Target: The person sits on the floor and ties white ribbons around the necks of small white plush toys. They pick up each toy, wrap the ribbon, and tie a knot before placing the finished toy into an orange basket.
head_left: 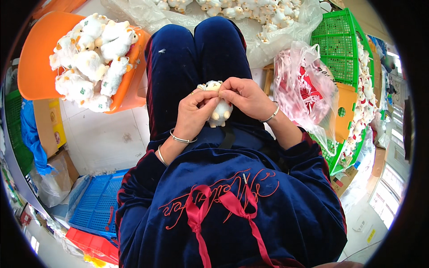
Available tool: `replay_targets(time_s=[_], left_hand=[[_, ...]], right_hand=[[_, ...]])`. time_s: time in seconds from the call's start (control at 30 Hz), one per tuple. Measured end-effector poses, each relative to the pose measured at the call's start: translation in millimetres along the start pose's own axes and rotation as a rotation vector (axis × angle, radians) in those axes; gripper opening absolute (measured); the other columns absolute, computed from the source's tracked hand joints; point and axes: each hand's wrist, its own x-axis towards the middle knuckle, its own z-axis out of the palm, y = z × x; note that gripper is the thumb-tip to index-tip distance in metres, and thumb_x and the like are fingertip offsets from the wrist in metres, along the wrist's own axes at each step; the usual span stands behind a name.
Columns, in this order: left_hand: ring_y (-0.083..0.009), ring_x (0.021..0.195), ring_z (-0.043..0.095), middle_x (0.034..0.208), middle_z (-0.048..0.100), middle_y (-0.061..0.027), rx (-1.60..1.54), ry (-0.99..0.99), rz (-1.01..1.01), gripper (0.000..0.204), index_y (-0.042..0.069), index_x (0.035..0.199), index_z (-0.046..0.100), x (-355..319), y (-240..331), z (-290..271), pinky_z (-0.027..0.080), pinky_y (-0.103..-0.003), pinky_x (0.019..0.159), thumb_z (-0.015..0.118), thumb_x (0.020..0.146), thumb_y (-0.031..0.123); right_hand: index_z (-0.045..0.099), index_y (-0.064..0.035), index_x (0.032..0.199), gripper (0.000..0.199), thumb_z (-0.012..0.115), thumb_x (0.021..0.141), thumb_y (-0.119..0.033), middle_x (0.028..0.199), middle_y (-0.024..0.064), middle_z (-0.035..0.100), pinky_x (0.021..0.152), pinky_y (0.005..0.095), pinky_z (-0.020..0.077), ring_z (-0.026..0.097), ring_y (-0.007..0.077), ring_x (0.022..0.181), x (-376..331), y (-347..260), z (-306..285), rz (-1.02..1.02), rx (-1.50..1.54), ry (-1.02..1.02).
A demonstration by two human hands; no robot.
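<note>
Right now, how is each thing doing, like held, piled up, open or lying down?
Left hand: closed around the toy.
Right hand: pinching the toy's head.
Small white plush toy: held upright over the lap.
Orange chair: heaped with white plush toys.
Green crate: tipped up, toys beside it.
Clear bag: open, red pieces inside.
Blue crate: lying on the floor.

I've got 1 plush sheep (217, 103) in hand, approx 9 more piled on 1 orange chair (38, 67), 2 green crates (336, 44).
</note>
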Motion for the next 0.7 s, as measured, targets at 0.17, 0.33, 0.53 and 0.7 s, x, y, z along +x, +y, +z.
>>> replay_targets(time_s=[0.17, 0.33, 0.53, 0.7], left_hand=[[-0.0037, 0.078, 0.058, 0.092, 0.063, 0.0021, -0.111, -0.046, -0.063, 0.014, 0.000, 0.106, 0.075, 5, 0, 1, 0.046, -0.018, 0.068, 0.072, 0.095, 0.007], [-0.0009, 0.073, 0.053, 0.086, 0.059, 0.0043, -0.081, -0.091, -0.035, 0.009, 0.001, 0.103, 0.072, 7, -6, 3, 0.043, -0.018, 0.065, 0.070, 0.097, 0.008], [-0.0011, 0.065, 0.044, 0.075, 0.050, 0.0064, -0.096, -0.090, -0.060, 0.009, 0.002, 0.095, 0.071, 8, -2, 10, 0.038, -0.019, 0.060, 0.074, 0.094, 0.010], [-0.0004, 0.067, 0.043, 0.077, 0.050, 0.0074, -0.027, -0.109, 0.008, 0.009, 0.003, 0.100, 0.070, 8, -1, 8, 0.037, -0.018, 0.062, 0.070, 0.097, 0.011]], right_hand=[[0.066, 0.0023, 0.098, 0.015, 0.064, 0.098, -0.012, 0.080, 0.0064, 0.066, 0.067, 0.0283, 0.0494, 0.057, 0.0100, 0.073, -1, -5, -4, -0.014, -0.061, -0.008], [0.063, 0.0006, 0.096, 0.017, 0.061, 0.101, -0.015, 0.078, 0.0034, 0.062, 0.067, 0.0273, 0.0488, 0.056, 0.0105, 0.072, -3, -16, -16, 0.017, -0.243, 0.074], [0.068, 0.0008, 0.096, 0.020, 0.061, 0.098, -0.018, 0.079, 0.0192, 0.069, 0.065, 0.0394, 0.0511, 0.067, 0.0347, 0.071, -7, -26, -27, -0.003, -0.614, -0.021], [0.068, 0.0006, 0.089, 0.018, 0.066, 0.094, -0.016, 0.075, 0.0181, 0.066, 0.061, 0.0389, 0.0485, 0.063, 0.0338, 0.065, -8, -29, -29, 0.114, -0.514, -0.076]])
